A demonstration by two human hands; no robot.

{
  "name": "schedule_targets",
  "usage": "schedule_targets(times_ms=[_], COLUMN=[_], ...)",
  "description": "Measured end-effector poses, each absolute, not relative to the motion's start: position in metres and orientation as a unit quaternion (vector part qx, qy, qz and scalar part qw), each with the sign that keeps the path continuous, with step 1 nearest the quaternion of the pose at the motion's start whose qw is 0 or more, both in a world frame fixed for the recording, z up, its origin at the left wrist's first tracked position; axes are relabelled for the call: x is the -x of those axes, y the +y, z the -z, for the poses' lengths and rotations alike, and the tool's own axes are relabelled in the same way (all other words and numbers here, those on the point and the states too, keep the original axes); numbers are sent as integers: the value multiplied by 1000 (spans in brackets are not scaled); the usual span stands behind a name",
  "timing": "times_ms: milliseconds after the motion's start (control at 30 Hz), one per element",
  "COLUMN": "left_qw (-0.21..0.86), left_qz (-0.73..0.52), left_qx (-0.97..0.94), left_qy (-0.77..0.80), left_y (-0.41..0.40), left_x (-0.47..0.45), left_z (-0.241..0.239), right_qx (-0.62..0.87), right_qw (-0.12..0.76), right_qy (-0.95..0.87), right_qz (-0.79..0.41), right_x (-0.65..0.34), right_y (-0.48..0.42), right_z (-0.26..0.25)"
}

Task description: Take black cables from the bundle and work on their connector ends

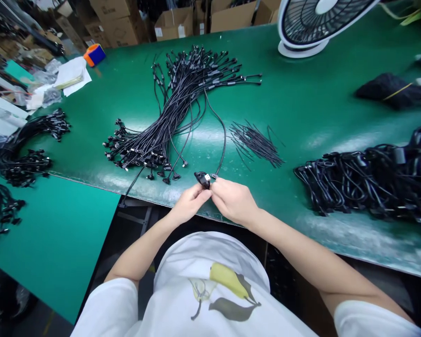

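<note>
Close to the front edge of the green bench, my left hand (189, 204) is closed on a black cable connector (201, 178) with a pale metal tip. Beside it, touching, my right hand (234, 199) is closed round a black cable (225, 138), whose connector end (214, 176) shows above the fingers. This cable curves up toward a large pile of black cables (175, 103) with plugs at both ends. Short black ties (256, 142) lie loose to the right of it. My fingertips partly hide what they grip.
Folded black cable bundles (358, 178) lie in a row at the right. A white fan (301, 49) stands at the back. More cable bunches (31, 140) lie at the left, near papers (72, 75) and an orange and blue tape roll (94, 54). Cardboard boxes (175, 23) stand behind the bench (126, 84).
</note>
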State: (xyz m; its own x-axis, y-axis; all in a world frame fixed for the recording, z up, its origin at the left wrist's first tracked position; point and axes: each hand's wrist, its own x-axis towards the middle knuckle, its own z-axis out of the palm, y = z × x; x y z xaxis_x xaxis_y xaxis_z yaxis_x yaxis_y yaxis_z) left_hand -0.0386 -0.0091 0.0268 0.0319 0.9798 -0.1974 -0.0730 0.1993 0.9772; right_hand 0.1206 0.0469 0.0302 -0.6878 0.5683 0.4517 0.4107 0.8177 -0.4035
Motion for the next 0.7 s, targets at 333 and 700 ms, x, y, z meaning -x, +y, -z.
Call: schedule_targets(times_ms=[333, 700], left_qw=[487, 539], left_qz=[-589, -541], left_qx=[-325, -401], left_qy=[557, 507], left_y=[5, -1], left_x=[15, 55], left_z=[-12, -39], right_qx=[398, 376], right_qw=[213, 310], right_qy=[-892, -851], right_qz=[-33, -195], right_x=[-102, -128], right_y=[31, 50], right_z=[-32, -20])
